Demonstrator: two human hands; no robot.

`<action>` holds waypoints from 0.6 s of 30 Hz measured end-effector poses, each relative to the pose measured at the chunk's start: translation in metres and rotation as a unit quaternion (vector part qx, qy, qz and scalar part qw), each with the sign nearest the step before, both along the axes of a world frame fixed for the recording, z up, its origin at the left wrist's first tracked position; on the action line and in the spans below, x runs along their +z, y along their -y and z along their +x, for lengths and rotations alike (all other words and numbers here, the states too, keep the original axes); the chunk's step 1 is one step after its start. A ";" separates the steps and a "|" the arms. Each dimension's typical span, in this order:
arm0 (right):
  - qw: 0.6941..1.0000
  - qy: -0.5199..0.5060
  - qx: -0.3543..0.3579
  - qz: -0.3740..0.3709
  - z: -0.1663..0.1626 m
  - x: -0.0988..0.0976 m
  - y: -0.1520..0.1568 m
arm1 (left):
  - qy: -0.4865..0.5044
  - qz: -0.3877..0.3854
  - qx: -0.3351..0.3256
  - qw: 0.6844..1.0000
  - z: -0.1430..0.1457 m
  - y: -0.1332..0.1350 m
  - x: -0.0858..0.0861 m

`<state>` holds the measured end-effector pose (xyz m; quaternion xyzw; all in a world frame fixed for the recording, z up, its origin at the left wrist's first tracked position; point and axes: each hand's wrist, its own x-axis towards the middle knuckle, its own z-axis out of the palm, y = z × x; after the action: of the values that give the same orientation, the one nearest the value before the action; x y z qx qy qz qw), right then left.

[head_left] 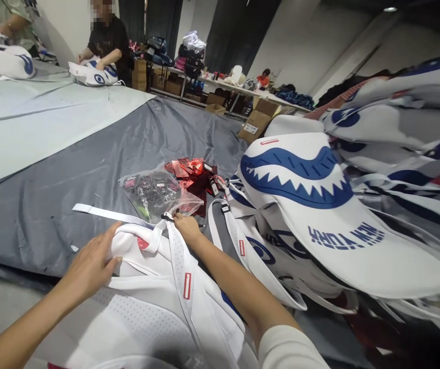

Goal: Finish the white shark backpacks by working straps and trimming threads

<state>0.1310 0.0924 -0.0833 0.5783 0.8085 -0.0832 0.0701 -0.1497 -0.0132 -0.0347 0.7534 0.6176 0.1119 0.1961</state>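
A white backpack [139, 312] with dotted mesh and a red label on its shoulder strap [181, 261] lies in front of me. My left hand [91, 264] grips its top edge, fingers outside and thumb on the near side. At the strap's upper end, by a black buckle [167, 216], my right hand [187, 229] is closed on the strap; its fingertips are partly hidden. A loose white webbing end [100, 211] points left. Just beyond the right hand lies a clear plastic bag [146, 192] of small black pieces, beside red shiny packets and black tags [191, 171].
White-and-blue backpacks [297, 174] with a toothed-mouth print are piled on my right. Grey cloth [70, 184] covers the table, with pale sheeting [51, 118] at left. Across it, a person [108, 46] handles another backpack [97, 74]. Cardboard boxes [258, 120] stand beyond.
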 end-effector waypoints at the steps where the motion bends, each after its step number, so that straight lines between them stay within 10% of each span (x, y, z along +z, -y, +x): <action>1: 1.000 -0.011 -0.007 0.006 0.005 0.004 0.004 | -0.001 -0.003 -0.001 1.000 -0.001 -0.001 0.001; 7: 0.979 -0.105 -0.088 0.151 0.038 0.051 0.053 | 0.077 0.015 0.006 0.997 -0.003 0.005 0.015; 11: 0.873 -0.313 0.095 0.362 0.029 0.089 0.117 | 0.223 0.151 0.083 0.959 0.021 0.032 0.050; 15: 0.814 -0.302 0.302 0.394 0.004 0.116 0.171 | 0.456 -0.069 0.009 0.887 0.052 0.053 0.076; 18: 0.828 -0.310 0.269 0.382 -0.006 0.124 0.187 | 0.528 -0.111 -0.014 0.842 0.057 0.064 0.072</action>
<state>0.1246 -0.0949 0.0404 0.2625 0.8785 0.0793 -0.3911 -0.0929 -0.0771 0.0372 0.5618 0.4187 0.4206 0.5763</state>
